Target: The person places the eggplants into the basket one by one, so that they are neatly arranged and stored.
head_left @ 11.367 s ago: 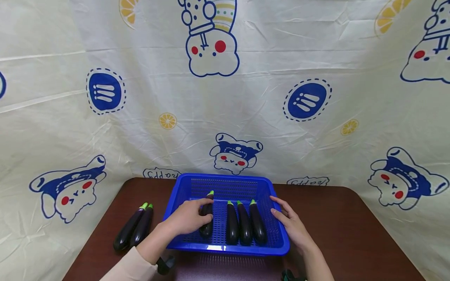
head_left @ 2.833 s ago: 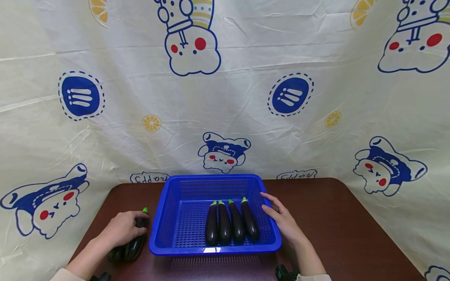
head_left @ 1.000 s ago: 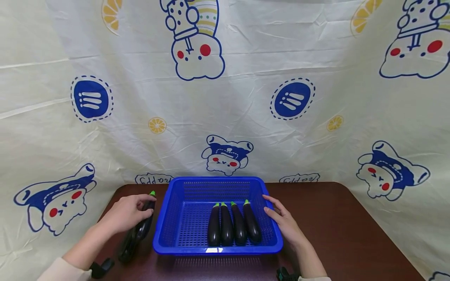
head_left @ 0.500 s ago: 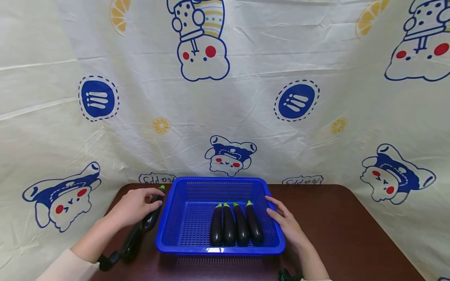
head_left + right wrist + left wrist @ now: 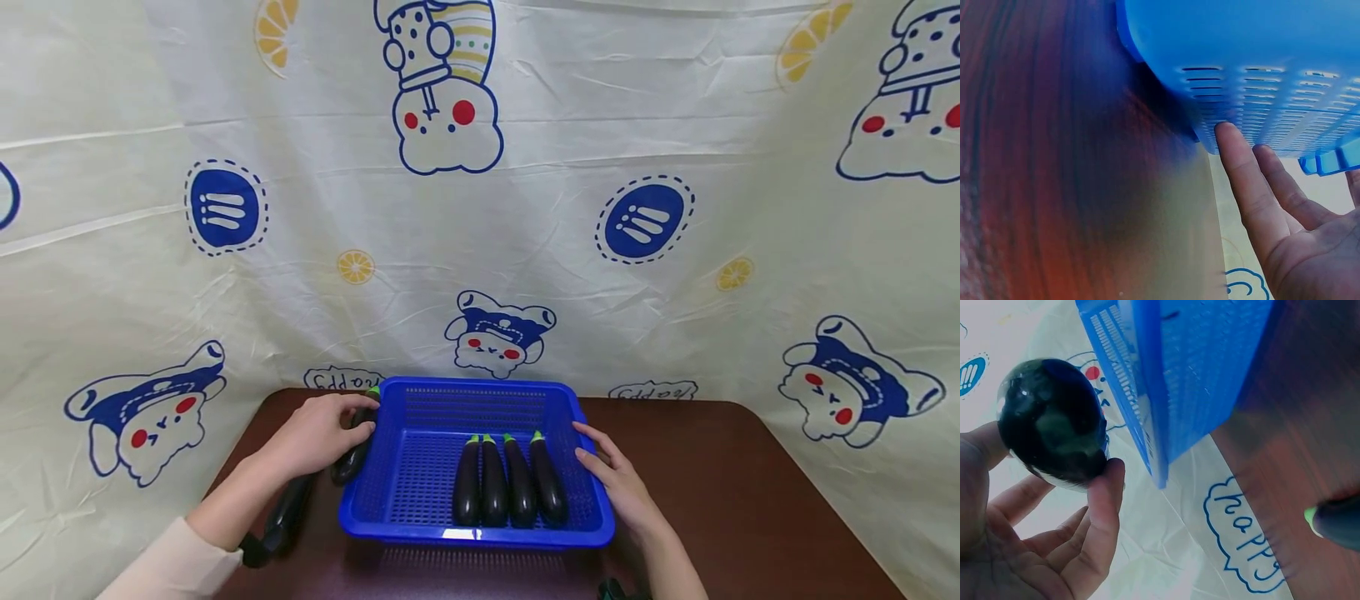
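Observation:
My left hand (image 5: 318, 437) pinches a dark, glossy eggplant (image 5: 348, 464) between thumb and fingers, raised over the table beside the left rim of a blue plastic basket (image 5: 480, 536). In the left wrist view the held eggplant (image 5: 1054, 419) shows its rounded end, apart from the basket wall (image 5: 1191, 375). Several eggplants (image 5: 492, 487) with green stem ends lie side by side in the right half of the basket. My right hand (image 5: 626, 487) is at the basket's right side; its fingers (image 5: 1241, 169) extend straight against the slotted outer wall.
Another eggplant (image 5: 287, 517) lies on the brown table (image 5: 697, 492) left of the basket, partly hidden by my left forearm. A printed cloth (image 5: 570, 208) hangs behind the table. Dark wrist gear (image 5: 253, 550) sits under my left wrist.
Earlier, my left hand put an eggplant into the basket beside the others, then reached back to the pair on the left. It has lifted one and carried it rightward. My right hand stays put.

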{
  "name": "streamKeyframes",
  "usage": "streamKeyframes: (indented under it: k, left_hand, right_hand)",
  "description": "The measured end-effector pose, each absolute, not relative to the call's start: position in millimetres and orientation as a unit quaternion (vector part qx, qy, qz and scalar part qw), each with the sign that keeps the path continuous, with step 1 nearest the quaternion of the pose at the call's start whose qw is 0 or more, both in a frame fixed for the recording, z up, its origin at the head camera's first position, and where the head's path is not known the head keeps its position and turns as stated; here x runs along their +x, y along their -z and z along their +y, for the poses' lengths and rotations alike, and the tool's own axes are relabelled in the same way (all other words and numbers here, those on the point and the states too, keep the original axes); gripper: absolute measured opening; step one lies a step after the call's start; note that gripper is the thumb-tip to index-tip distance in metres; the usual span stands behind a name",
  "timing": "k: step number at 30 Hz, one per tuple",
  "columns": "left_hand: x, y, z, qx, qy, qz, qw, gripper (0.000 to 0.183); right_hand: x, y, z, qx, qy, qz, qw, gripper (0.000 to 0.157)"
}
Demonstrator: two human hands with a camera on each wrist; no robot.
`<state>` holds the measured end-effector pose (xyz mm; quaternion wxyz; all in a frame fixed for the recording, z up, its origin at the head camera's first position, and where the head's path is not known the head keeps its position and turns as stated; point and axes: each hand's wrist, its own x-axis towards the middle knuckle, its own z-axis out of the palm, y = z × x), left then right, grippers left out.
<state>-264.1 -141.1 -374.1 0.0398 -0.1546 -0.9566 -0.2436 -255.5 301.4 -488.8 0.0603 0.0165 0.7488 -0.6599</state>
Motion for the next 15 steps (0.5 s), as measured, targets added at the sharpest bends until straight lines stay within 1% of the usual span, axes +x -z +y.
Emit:
streamKeyframes:
  k: [6,15]
  left_hand:
    - [-267,377,-128,-0.159,0.252,-0.954,0.027,0.035]
    - [-267,385,-110,-0.155,0.283,-0.947,-0.008,0.044]
  right_hand:
    - [-256,489,302,0.016,0.661,0.748,0.060,0.053]
    - [-255,489,300,0.015,0.667,0.743,0.059,0.052]
